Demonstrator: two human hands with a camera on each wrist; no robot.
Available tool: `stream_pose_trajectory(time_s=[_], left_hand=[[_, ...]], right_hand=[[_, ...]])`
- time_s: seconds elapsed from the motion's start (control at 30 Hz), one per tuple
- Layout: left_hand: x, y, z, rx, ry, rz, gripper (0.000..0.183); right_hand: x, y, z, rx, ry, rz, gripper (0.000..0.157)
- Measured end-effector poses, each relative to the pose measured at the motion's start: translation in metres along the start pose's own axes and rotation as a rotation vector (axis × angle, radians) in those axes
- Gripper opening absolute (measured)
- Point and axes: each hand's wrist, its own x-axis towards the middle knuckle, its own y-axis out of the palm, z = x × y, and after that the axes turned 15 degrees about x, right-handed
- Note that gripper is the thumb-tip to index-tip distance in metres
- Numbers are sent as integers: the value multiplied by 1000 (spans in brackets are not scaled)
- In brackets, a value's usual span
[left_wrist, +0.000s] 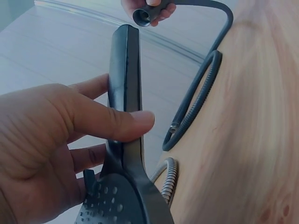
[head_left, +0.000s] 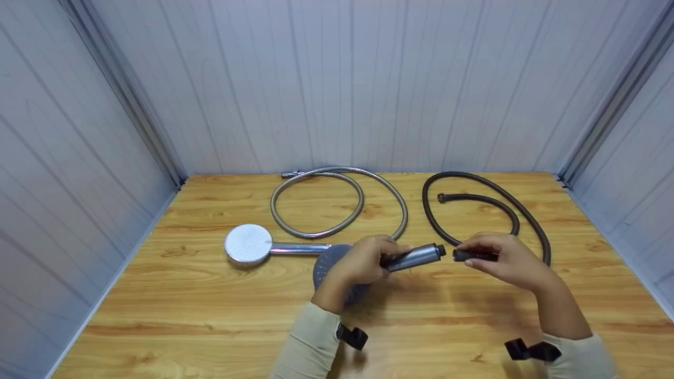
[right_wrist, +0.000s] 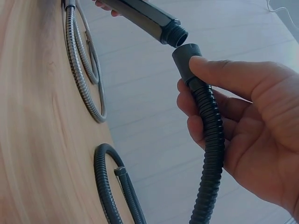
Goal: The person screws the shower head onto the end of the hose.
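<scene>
My left hand (head_left: 366,259) grips a dark grey shower head (left_wrist: 125,88) by its handle, with the perforated round face near the wrist. The handle's threaded end (right_wrist: 176,35) points right, toward the other hand. In my right hand (head_left: 508,259), thumb and fingers pinch the end fitting of a black shower hose (right_wrist: 209,135). Its open socket (left_wrist: 141,17) faces the threaded end, with a small gap between them in the head view. The rest of that hose loops over the table behind the right hand, its other end fitting (head_left: 442,198) lying inside the loop.
A chrome shower head (head_left: 248,243) lies at the left on the wooden table (head_left: 210,326), its handle running behind the left hand. Behind it a silver metal hose (head_left: 316,235) lies coiled near the back wall (head_left: 347,89). Panel walls stand at both sides.
</scene>
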Motion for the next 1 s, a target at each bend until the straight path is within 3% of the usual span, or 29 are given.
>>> stream_pose_trajectory(time_s=[0.43,0.8,1.0], left_hand=[[0,2,-5,75,-59,13,69],[0,2,-9,195,-13,-9,65],[0,2,-9,204,-6,-6,66]], right_hand=[[7,8,0,-62,-12,-25,24],[8,12,-2,-136,-152,-37,24],[8,14,-1,-123,-160,-41,27]])
